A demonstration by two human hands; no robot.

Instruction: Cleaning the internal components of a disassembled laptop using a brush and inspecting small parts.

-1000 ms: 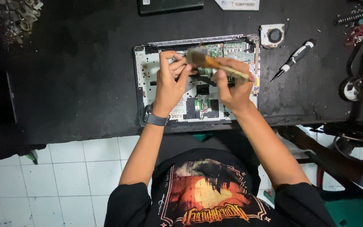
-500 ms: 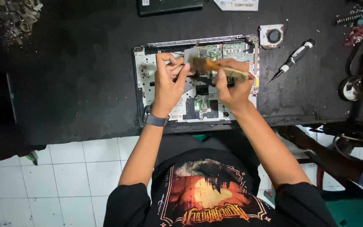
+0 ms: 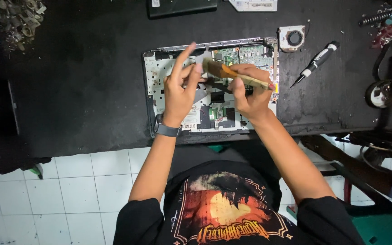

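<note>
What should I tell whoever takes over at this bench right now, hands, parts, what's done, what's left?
Right hand: grips a wooden-handled brush, bristles over the circuit board.
Left hand: raised above the opened laptop base, fingers spread, holding nothing visible.
Parts: cooling fan lies out on the black mat by the base's corner; screwdriver lies beside it.
Done: base is open, fan removed.
Left: brushing looks unfinished; fan is not refitted, base not closed.

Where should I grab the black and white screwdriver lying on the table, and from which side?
Probably take the screwdriver by its thick black-and-white handle at the upper right end, not the thin metal tip pointing down-left. It lies flat and slanted on the black table, with bare table around it, so come from above, fingers pinching across the handle.
</note>
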